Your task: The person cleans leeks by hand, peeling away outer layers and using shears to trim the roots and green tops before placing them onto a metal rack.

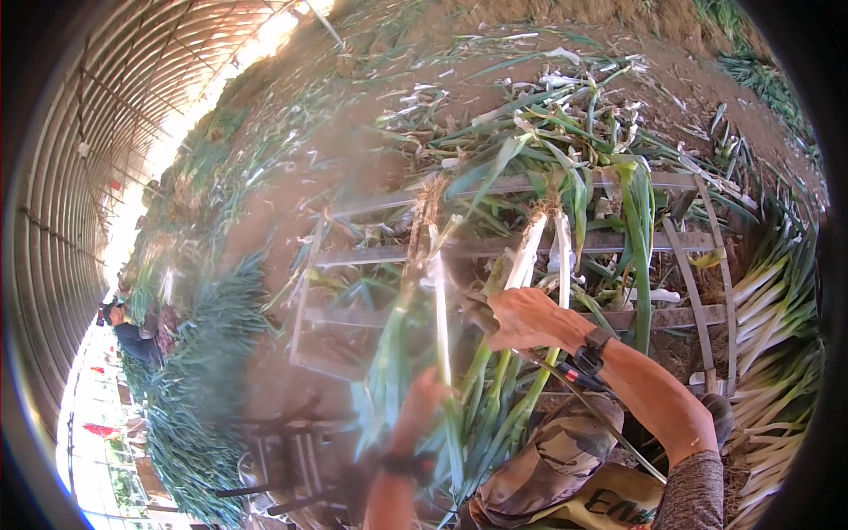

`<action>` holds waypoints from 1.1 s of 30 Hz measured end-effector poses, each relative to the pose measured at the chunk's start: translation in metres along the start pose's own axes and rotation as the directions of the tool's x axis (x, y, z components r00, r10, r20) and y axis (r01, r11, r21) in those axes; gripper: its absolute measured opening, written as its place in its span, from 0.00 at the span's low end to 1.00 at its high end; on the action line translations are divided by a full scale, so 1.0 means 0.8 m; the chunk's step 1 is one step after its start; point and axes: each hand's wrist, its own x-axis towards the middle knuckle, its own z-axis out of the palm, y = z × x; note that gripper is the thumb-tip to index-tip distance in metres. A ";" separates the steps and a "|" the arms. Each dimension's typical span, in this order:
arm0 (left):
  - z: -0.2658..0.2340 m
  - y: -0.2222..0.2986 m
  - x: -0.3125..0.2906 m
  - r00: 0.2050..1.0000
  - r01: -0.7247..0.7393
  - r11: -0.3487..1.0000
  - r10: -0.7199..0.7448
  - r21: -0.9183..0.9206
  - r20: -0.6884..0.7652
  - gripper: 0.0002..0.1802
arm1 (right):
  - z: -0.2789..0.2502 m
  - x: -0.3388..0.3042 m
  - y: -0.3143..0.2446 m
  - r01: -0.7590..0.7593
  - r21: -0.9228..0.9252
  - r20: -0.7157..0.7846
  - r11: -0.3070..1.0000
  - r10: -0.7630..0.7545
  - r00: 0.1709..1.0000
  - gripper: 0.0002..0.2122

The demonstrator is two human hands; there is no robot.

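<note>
- the rack bars look like bare metal, smooth with a dull sheen
- white leek shafts: smooth, faintly glossy from here
- their roots: rough, stringy
- camouflage trousers: matt cloth, softly creased
- the sleeve: flecked matt cloth
- the right wristband: smooth, plastic by the look of it
- the ground: rough, matt, dry-looking earth

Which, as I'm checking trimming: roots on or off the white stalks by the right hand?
On: brown roots fringe the far ends of the white stalks.

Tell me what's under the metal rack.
Leaf scraps and brown soil show between its slats; whatever the slats and the scallions above them cover cannot be seen.
</note>
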 end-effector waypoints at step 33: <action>-0.060 -0.063 0.075 0.820 0.433 0.675 -0.021 0.597 -0.571 0.22 | 0.010 -0.077 0.003 -0.045 -0.141 0.134 0.989 0.064 0.989 0.20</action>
